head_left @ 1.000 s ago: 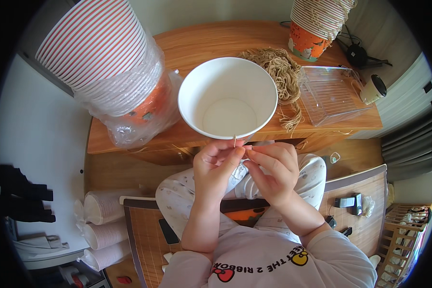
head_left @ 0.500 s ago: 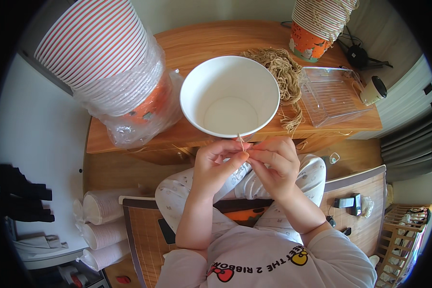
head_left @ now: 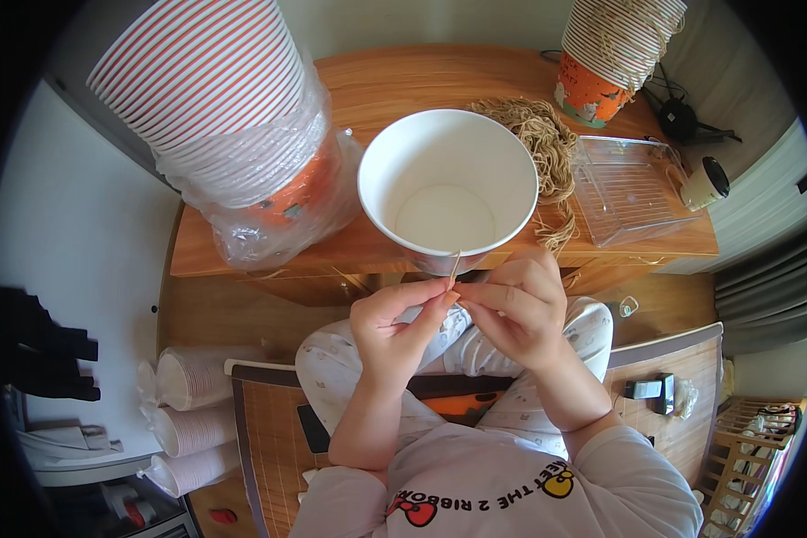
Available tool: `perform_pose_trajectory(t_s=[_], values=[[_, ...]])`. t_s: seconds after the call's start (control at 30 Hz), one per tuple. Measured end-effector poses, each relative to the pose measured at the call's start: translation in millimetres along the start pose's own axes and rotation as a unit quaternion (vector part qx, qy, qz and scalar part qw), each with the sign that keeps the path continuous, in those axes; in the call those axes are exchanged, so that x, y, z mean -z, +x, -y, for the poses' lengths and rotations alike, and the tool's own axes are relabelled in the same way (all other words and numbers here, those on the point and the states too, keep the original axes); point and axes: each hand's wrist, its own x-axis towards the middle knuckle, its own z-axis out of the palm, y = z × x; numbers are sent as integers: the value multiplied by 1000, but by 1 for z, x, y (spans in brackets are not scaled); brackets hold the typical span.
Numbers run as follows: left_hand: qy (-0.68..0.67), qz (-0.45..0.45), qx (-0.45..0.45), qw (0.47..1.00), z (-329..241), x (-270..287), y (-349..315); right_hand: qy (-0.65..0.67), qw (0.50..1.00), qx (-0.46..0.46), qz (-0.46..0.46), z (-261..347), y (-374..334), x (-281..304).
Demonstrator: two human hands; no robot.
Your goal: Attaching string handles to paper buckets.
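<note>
A large white paper bucket (head_left: 394,170) stands at the front of the wooden table, its mouth facing up toward me. Just below its near rim, a short end of beige cord (head_left: 455,267) sticks up from between my fingertips. My left hand (head_left: 390,327) pinches that cord between thumb and index finger. From the other side, my right hand (head_left: 522,309) closes thumb and fingers on the same spot, fingertips almost touching the left ones. Where the cord runs below my fingers is hidden. A bundle of similar beige cords (head_left: 542,143) lies right behind the bucket.
A tall stack of buckets in clear plastic (head_left: 233,108) stands at the left of the wooden table (head_left: 377,72). On the right are a clear plastic tray (head_left: 632,193), a paper cup (head_left: 704,184) and an orange-patterned bucket stack (head_left: 596,85). More wrapped stacks (head_left: 197,381) lie on the floor at left.
The view has shifted a little, so the table things sit farther right. My hands have moved slightly left relative to the bucket, still pinching the cord, and its end now leans right.
</note>
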Motion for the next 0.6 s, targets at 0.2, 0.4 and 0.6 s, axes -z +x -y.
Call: perform_pose_trajectory(t_s=[0.2, 0.4, 0.6], values=[[65, -36, -68, 995, -10, 2, 4, -36, 998, 46, 5, 4, 15, 4], [160, -64, -124, 977, -11, 0, 6, -49, 995, 80, 17, 6, 27, 1], [121, -75, -117, 983, -9, -6, 6, -73, 992, 91, 41, 4, 30, 4]])
